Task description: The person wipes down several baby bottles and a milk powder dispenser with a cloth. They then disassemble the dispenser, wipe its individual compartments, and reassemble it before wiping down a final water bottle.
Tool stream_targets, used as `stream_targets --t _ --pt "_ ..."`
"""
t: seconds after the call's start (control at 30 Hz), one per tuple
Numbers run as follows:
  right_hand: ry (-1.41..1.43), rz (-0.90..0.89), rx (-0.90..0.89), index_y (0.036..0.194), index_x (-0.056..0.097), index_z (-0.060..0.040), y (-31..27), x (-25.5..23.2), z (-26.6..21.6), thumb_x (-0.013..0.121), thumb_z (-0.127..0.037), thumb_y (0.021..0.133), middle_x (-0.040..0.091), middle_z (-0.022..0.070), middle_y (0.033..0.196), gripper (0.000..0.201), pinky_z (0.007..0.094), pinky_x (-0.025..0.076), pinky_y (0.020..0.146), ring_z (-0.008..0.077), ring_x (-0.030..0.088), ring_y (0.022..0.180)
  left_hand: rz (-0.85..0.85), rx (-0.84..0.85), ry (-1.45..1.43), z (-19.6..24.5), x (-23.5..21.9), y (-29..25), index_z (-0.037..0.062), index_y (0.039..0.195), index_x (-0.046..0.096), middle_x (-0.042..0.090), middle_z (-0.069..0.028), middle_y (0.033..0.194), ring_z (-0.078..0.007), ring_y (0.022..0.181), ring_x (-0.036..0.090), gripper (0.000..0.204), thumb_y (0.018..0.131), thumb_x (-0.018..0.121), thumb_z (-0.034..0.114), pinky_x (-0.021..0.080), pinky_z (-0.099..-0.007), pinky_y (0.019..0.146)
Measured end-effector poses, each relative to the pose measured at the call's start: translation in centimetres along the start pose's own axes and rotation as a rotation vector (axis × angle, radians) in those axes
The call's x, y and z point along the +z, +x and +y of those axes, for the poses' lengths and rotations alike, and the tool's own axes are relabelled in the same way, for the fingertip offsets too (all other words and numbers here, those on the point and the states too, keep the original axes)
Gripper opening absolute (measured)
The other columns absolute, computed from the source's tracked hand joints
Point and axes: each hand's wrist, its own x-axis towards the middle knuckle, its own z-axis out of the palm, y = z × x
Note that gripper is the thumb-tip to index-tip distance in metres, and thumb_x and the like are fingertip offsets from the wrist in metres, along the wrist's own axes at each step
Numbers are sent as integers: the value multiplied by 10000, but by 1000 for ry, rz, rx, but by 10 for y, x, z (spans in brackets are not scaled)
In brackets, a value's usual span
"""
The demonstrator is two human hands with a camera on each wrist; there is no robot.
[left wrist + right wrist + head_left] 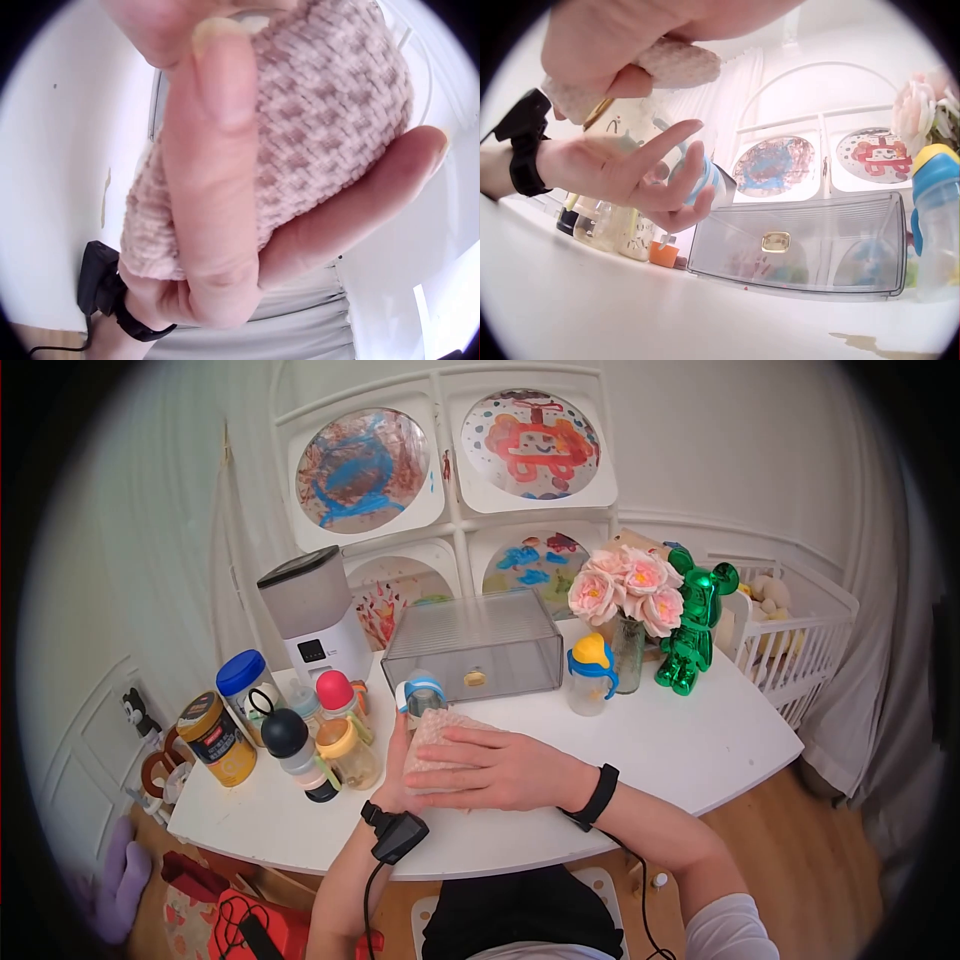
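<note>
Over the table's front half, my left hand (392,785) holds a baby bottle with a blue collar (424,688); its body is mostly hidden by cloth and hands. In the right wrist view the left hand (600,166) has fingers bent in front of the bottle's blue rings (707,178). My right hand (515,768) lies over a pink waffle-weave cloth (428,736), gripping it against the bottle. The left wrist view shows the cloth (330,112) large, with the right hand's fingers (214,187) around it.
Several bottles, including a black-capped one (285,732) and a yellow-rimmed one (350,752), stand left with a yellow can (222,745). A clear drawer box (470,645) sits behind the hands. Rightward stand a blue-handled cup (590,680), a flower vase (628,655) and a green bear figure (692,625).
</note>
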Motion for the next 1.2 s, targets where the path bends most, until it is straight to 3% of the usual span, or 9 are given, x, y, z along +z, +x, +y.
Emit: stream_targets --t 0.1,0.2,0.27,0.4,0.47,0.67,0.73,0.87,1.2 --pt "-30 -14 -33 1358 661 -303 -1 0 2 633 -215 945 532 -91 1586 423 415 320 1306 191 461 1498 -52 -9 -109 -4 -1 3 100 1407 563 664 -139 1296 -308 1155 687 866 1009 315 828 592 -455 1001" --pt "-53 -19 -68 1375 657 -294 -4 1 7 648 -219 937 507 -93 1612 445 417 355 1287 191 443 1511 70 284 434 -3 18 -9 103 1405 565 672 -138 1277 -304 1130 693 856 1002 351 827 596 -455 985" --pt "-62 -17 -89 1398 647 -292 -9 3 9 664 -218 928 486 -89 1635 476 421 398 1263 203 428 1523 -58 0 -71 5 14 -9 112 1402 568 675 -140 1280 -304 1152 688 821 999 407 809 587 -451 1007" --pt "72 8 -62 1309 696 -284 -16 -6 22 688 -188 898 525 -85 1605 422 414 424 1244 215 467 1499 -317 13 -120 6 4 -9 82 1447 535 624 -140 1386 -320 1282 631 766 1039 426 721 524 -489 1114" --pt "103 25 -46 1286 707 -288 -19 -13 31 698 -171 885 537 -79 1596 418 410 440 1231 220 488 1485 40 132 -52 5 22 -15 121 1440 546 624 -121 1375 -306 1295 619 699 1038 472 689 521 -502 1113" --pt "264 -296 369 1377 690 -281 -46 -7 48 694 -80 863 561 -19 1574 552 421 526 1114 277 535 1443 99 318 -194 5 6 -4 163 1407 527 607 -99 1313 -285 1216 615 520 1055 595 539 539 -467 1070" --pt "344 -767 735 1558 524 -266 -56 7 47 618 -54 901 473 78 1647 697 479 467 1163 337 442 1519 41 303 -167 7 6 -3 154 1410 512 597 -100 1311 -276 1173 620 508 1062 601 513 539 -457 1061" --pt "385 -840 733 1717 94 -209 -72 44 37 551 -121 982 187 214 1750 870 667 255 1242 453 193 1610 301 654 299 0 29 -1 110 1501 375 545 -113 1334 -213 1137 607 600 1063 648 416 511 -398 1064" --pt "525 -820 425 1717 84 -137 -46 50 4 508 -411 1055 85 236 1764 832 625 76 1294 438 56 1638 365 869 907 14 36 22 35 1496 289 452 -165 1432 -238 1351 490 889 888 884 293 412 -373 1148"
